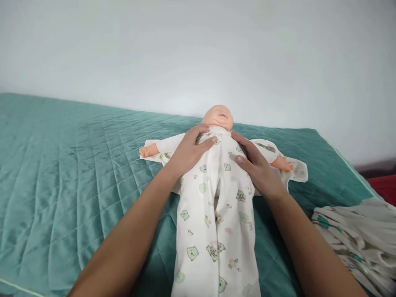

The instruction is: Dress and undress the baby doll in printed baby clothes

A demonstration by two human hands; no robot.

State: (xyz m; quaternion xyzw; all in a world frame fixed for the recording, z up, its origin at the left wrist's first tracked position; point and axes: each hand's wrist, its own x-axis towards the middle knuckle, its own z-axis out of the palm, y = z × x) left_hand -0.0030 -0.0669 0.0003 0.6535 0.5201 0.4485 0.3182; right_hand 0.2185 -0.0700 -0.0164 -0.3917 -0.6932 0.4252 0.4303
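Note:
A baby doll [221,116] lies on its back, its head toward the wall and its arms spread out in plain white sleeves. Over its front, from the neck down, lies a white baby garment [213,177] with two legs and a print of green bears. My left hand [192,149] rests on the garment at the doll's shoulder and upper chest, thumb apart from the fingers. On the other side of the chest, my right hand [253,163] lies the same way, fingers spread. Beneath the doll, another light printed garment [298,170] shows its spread sleeves.
A green quilted cover [102,156] spreads under everything, up to a pale wall [192,53]. At the lower right lies a crumpled white cloth [365,235] with green marks. Something red [383,187] shows beyond the cover's right edge.

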